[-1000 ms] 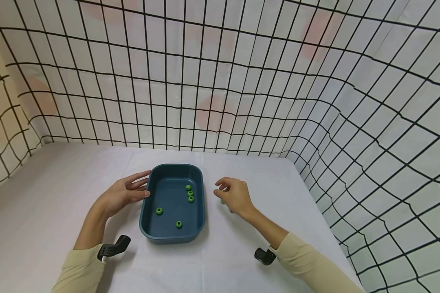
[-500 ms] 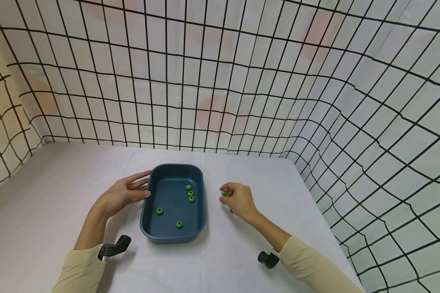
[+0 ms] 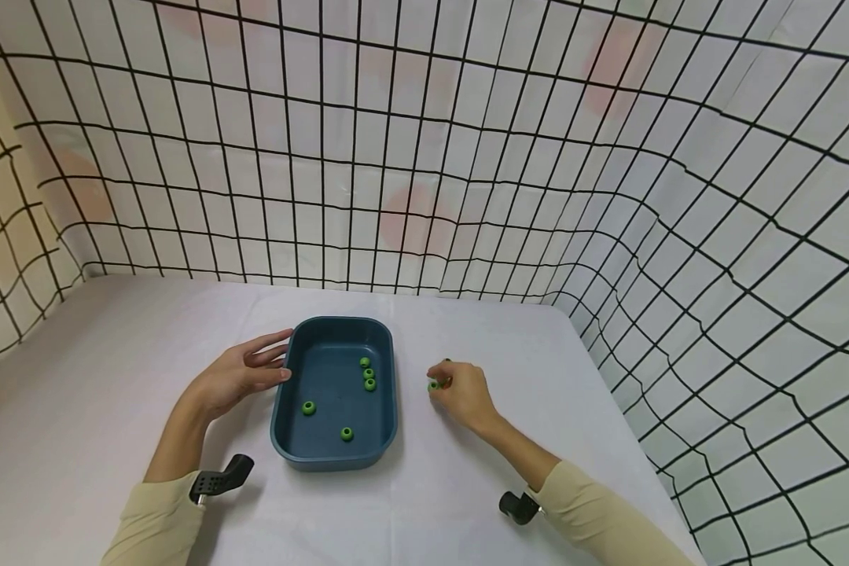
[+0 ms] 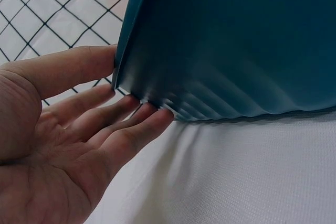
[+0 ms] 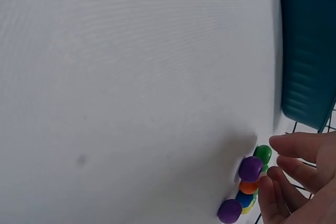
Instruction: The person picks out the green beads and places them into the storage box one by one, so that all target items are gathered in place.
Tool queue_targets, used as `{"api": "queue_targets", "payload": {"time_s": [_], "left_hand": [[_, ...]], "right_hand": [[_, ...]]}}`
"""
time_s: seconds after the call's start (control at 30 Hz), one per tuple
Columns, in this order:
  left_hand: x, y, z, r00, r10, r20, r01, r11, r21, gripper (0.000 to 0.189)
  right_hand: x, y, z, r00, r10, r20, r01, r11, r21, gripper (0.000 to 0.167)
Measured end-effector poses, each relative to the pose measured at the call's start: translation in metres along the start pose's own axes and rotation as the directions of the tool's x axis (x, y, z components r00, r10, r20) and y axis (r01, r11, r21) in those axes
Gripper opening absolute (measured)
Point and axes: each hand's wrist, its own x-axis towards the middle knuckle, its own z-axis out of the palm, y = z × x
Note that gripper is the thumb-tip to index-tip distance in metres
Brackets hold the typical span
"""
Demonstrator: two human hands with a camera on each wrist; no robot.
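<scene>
While the left hand (image 3: 229, 380) rests against the tray (image 3: 333, 462) with fingers extended, apply only light pressure. The right hand (image 3: 464, 393) has bent fingers beside the mixed-colour beads (image 5: 248, 188) on the tabletop (image 3: 424, 503), right of the tray; a pinch cannot be confirmed. Close the fingertips on one green bead (image 5: 263, 154), avoiding the adjacent purple bead (image 5: 250, 169). Five green beads (image 3: 369, 380) lie in the tray.

Beads (image 3: 434, 386) between tray (image 3: 332, 459) and right edge of desk (image 3: 523, 338) mostly hidden by right hand (image 3: 467, 395) in head view, any grip on them unclear, tray cut off in both wrist views, sleeves (image 3: 159, 523) cut off below
</scene>
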Motion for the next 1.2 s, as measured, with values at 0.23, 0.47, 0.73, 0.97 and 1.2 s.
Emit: {"api": "queue_targets", "payload": {"time_s": [0.23,0.47,0.73,0.97,1.2], "left_hand": [[0.0002,0.0011,0.0009,1.0,0.004,-0.002,-0.004,1.0,-0.005,0.082],[-0.0002,0.0017,0.001,1.0,0.005,-0.001,-0.005,1.0,-0.005,0.082],[0.0002,0.0003,0.0005,1.0,0.013,0.003,-0.013,1.0,-0.003,0.082],[0.0002,0.0005,0.0007,1.0,0.014,0.002,-0.014,1.0,-0.002,0.083],[-0.0003,0.0008,0.0014,1.0,0.014,-0.003,-0.014,1.0,0.009,0.083]], "right_hand": [[-0.0014,0.0032,0.002,1.0,-0.008,0.0,0.008,0.999,-0.036,0.02],[-0.0012,0.0049,0.0036,1.0,0.012,0.003,-0.011,0.999,-0.032,0.019],[-0.0005,0.0065,0.0057,1.0,0.023,0.001,-0.023,0.999,-0.038,0.017],[-0.0011,0.0054,0.0067,1.0,0.024,0.001,-0.024,0.999,-0.042,0.016],[-0.0014,0.0053,0.0079,1.0,0.025,-0.005,-0.025,0.999,-0.034,0.015]]}}
